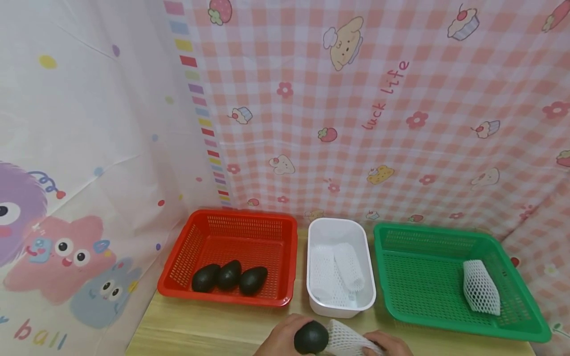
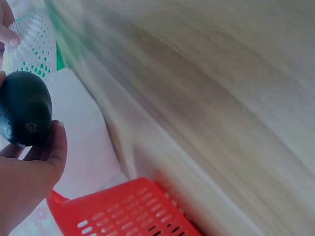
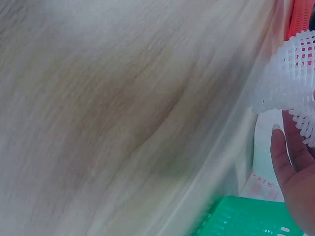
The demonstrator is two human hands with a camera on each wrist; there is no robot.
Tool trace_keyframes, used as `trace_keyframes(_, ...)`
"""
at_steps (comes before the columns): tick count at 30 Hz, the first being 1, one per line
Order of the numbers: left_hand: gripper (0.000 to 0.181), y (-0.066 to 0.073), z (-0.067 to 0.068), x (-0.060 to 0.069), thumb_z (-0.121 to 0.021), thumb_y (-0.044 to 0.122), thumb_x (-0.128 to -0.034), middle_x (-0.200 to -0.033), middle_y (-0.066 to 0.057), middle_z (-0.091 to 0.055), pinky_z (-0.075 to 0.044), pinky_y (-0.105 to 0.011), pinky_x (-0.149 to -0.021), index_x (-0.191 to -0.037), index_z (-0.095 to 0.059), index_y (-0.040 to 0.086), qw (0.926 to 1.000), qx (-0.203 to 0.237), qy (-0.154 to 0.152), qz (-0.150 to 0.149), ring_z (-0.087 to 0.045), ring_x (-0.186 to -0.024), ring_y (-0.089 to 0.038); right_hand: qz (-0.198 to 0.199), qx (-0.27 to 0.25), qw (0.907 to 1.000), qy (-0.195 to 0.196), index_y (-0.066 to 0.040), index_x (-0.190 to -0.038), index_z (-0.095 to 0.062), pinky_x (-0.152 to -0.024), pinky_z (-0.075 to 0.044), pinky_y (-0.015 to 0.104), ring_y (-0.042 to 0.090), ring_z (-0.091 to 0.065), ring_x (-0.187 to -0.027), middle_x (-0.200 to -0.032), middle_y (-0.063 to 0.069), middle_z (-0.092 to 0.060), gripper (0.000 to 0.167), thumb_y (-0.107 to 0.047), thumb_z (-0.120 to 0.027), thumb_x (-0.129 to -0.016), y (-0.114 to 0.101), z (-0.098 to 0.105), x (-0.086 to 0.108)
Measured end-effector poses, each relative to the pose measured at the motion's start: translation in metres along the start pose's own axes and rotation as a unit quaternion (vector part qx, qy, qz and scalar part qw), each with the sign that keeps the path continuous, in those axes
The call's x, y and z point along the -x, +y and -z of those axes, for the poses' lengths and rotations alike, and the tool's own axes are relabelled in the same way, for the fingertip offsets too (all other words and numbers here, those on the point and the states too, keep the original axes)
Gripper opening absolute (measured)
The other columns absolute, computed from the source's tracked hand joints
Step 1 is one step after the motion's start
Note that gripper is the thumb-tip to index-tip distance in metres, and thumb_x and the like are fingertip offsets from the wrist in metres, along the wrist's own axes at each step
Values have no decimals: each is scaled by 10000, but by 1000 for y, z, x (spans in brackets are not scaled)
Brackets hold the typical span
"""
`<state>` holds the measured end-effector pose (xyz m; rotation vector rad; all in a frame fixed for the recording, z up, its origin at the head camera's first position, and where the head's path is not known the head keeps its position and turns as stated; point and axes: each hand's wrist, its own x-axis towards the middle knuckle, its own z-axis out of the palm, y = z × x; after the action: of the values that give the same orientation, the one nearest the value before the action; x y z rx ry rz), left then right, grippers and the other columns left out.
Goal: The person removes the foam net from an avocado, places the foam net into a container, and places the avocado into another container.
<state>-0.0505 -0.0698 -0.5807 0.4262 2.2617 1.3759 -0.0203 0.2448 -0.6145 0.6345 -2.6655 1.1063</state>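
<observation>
Gripping a dark avocado in the left hand, with fingers curled round it and the small round scar at one end turned toward the left wrist view. Held up in front of the white tub, toward the front edge of the wooden worktop. Pinching a white foam net between thumb and fingers of the right hand, with the mesh spread out and one end just beside the avocado. Cannot tell touching from slightly apart there. Placed at the back left corner of the worktop, a red basket, with three more avocados in a row along its front edge, starting close to the front left corner. Set midway along the back edge, the white tub, with loose foam nets inside, one slanting along the right edge. Placed at the back right corner, a green basket, with another foam net lying plump near its right edge, contents hard to tell. Hung behind the back edge, a pink checked cloth; to the left, a pale cloth with cartoon figures
</observation>
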Motion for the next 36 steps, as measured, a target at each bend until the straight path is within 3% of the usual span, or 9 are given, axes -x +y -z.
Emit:
trace_keyframes(4, 583, -1, 4, 5, -909, 258, -771, -1225, 153, -625, -490, -363, -1007, -1308, -682, 295, 9986, -93, 191, -493, -558, -1101, -65, -277, 32, 9996, -29, -143, -956, -757, -623, -511, 235, -65, -597, -792, -912, -165, -700, 190, -116, -876, -810, -5, 5, 1)
trace_keyframes(8, 631, 0, 10, 9, -917, 206, -763, -1254, 78, -636, -496, -357, -989, -1343, -672, 180, 9940, -353, 465, -925, -565, -1121, -91, -352, 52, 9992, 160, -152, -938, -758, -616, -506, 221, -70, -588, -781, -904, -173, -693, 200, -109, -887, -790, -9, 9, 2)
trace_keyframes(12, 681, 5, 16, 14, -918, 201, -757, -1277, 48, -619, -500, -367, -992, -1375, -646, 113, 9929, -416, 628, -916, -560, -1139, -114, -213, -26, 9988, 432, -174, -931, -748, -615, -477, 168, -78, -573, -768, -901, -195, -676, 251, -65, -893, -757, -13, 12, 2)
trace_keyframes(15, 673, 10, 19, 18, -904, 222, -764, -1283, 83, -603, -501, -362, -994, -1382, -643, 173, 9946, -273, 695, -718, -554, -1133, -105, -20, -143, 9982, 581, -190, -939, -738, -622, -458, 134, -77, -567, -761, -907, -205, -665, 309, -17, -892, -734, -16, 16, 2)
trace_keyframes(18, 666, 10, 22, 22, -896, 211, -772, -1300, 76, -605, -512, -369, -998, -1385, -637, 234, 9913, -357, 912, -880, -562, -1143, -127, 166, -207, 9970, 726, -213, -942, -734, -627, -459, 118, -69, -579, -754, -907, -201, -665, 373, 23, -896, -703, -21, 21, 1)
trace_keyframes(22, 691, 9, 27, 25, -908, 172, -753, -1306, 36, -624, -529, -377, -991, -1386, -633, 215, 9780, -694, 1431, -1348, -588, -1143, -155, 106, -331, 9968, 724, -241, -957, -730, -623, -469, 136, -55, -591, -748, -889, -186, -672, 394, 32, -885, -719, -31, 31, -2)
trace_keyframes(25, 700, 9, 32, 24, -911, 146, -737, -1300, 42, -629, -541, -374, -973, -1378, -632, 199, 9694, -830, 1763, -1494, -603, -1123, -148, -156, -414, 9964, 723, -246, -963, -736, -613, -477, 171, -39, -595, -744, -887, -203, -671, 380, 31, -875, -743, -43, 39, -6)
trace_keyframes(30, 703, 11, 42, 21, -916, 131, -722, -1297, 82, -622, -557, -373, -950, -1356, -631, 239, 9599, -924, 2170, -1517, -617, -1116, -129, -492, -385, 9938, 918, -209, -949, -754, -589, -481, 211, -21, -595, -725, -884, -212, -676, 358, 51, -876, -735, -59, 49, -15)
trace_keyframes(36, 691, 9, 53, 15, -930, 110, -684, -1292, 87, -639, -554, -411, -971, -1322, -665, 142, 9429, -1010, 2752, -1582, -625, -1154, -150, -619, -328, 9874, 1422, -125, -927, -771, -616, -494, 172, -5, -624, -731, -865, -167, -707, 349, 108, -879, -691, -67, 55, -29)
